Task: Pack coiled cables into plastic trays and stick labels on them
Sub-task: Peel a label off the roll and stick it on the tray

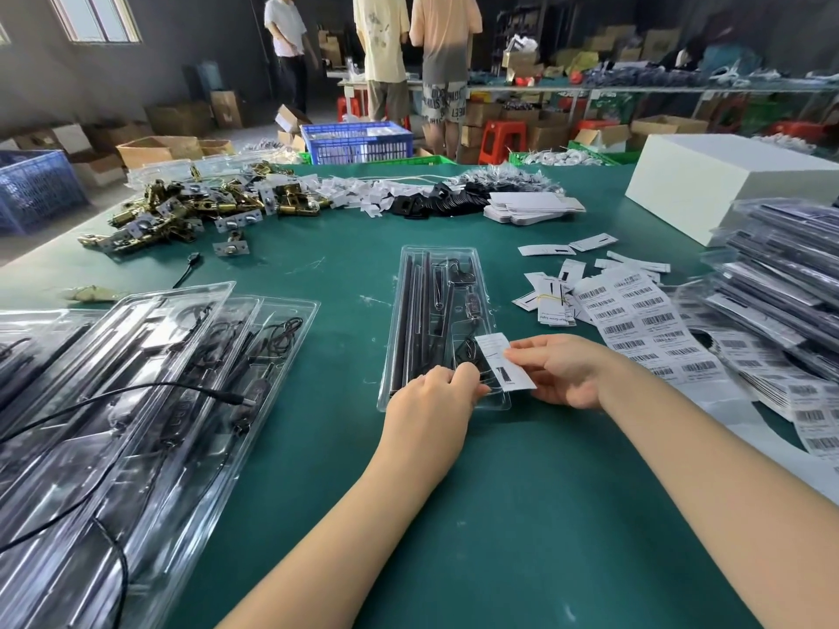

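A clear plastic tray (411,283) lies lengthwise on the green table, holding black rods and a coiled black cable (467,347). My left hand (431,401) rests on the tray's near end, its fingertips curled onto the coiled cable. My right hand (567,370) pinches a white card label (501,360) by its right edge and holds it over the tray's near right corner. The label's lower part hides some of the tray.
Stacked clear trays with cables (136,401) fill the left. Barcode sticker sheets (635,320) and loose white cards (551,297) lie right, beside packed trays (781,274) and a white box (708,183). Brass lock parts (190,206) lie far left. Three people stand behind.
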Demonstrator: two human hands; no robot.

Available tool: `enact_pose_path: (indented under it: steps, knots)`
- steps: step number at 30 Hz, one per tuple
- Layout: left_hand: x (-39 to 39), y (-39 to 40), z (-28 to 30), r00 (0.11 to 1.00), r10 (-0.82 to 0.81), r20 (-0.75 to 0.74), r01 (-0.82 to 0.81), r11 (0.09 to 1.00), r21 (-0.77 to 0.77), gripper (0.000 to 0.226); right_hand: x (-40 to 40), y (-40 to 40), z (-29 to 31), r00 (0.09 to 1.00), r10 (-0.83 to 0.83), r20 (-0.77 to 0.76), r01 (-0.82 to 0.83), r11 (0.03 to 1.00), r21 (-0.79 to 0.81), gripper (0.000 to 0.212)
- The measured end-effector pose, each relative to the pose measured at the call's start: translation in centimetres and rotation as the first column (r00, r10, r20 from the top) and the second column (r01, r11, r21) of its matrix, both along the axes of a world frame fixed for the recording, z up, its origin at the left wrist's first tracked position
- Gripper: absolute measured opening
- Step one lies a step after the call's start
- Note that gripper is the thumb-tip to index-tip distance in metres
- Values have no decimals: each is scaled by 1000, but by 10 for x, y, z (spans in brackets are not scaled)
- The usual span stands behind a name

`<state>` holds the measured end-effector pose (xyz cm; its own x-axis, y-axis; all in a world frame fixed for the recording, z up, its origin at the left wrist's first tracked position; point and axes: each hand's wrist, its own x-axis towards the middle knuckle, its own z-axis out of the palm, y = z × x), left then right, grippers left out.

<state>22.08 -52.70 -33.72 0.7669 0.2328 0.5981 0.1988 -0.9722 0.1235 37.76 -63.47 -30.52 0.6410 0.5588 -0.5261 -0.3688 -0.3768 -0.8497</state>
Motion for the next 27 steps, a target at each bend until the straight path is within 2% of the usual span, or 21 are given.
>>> enact_pose_path:
  steps: [7, 11, 16, 19, 24, 27]
  knots:
    - [1, 0, 0, 1000, 24, -1, -24, 999, 22, 32, 4, 1, 0, 999, 33, -24, -34, 999, -27, 7]
    - [0, 0, 0, 1000, 29, 4, -29, 999, 20, 31, 9, -10, 4, 987, 155, -31, -157, 985, -73, 7]
    - [1, 0, 0, 1000, 28, 6, -28, 999, 23, 31, 14, -21, 7, 974, 223, -32, -225, 969, -101, 6]
    - [1, 0, 0, 999, 36, 8, -36, 999, 31, 31, 15, -22, 8, 959, 279, -51, -283, 951, -124, 17]
    - [0, 0, 0, 999, 33, 12, -33, 999, 27, 30, 8, -11, 6, 935, 352, 48, -341, 928, -151, 19]
    - [1, 1, 2, 999, 30, 18, -30, 999, 38, 30, 5, -5, 3, 957, 262, 123, -244, 959, -145, 22]
